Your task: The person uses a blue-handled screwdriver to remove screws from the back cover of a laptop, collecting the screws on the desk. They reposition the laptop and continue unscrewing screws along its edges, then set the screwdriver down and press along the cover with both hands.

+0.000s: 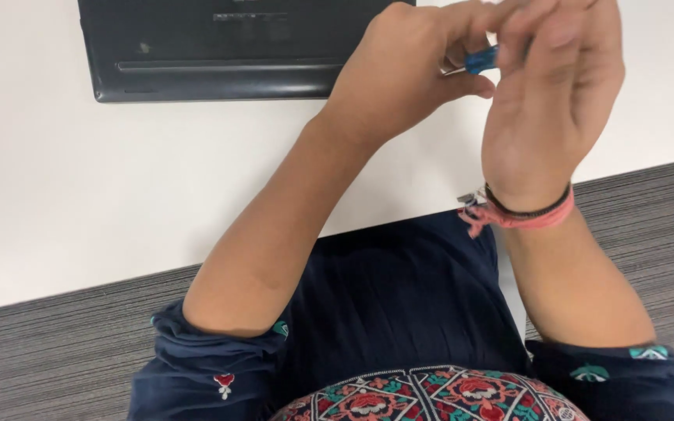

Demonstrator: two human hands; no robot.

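Both forearms raised over the lap, left hand [407, 70] and right hand [555, 93] fingers pinched on a small blue tool [481, 59].

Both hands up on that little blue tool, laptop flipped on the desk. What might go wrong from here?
1. The small blue tool is pinched between the left hand and right hand in mid-air, over the table edge; if it slips, it may fall to the carpet.
2. The laptop lies underside up with no hand on it, so a knock might slide it.
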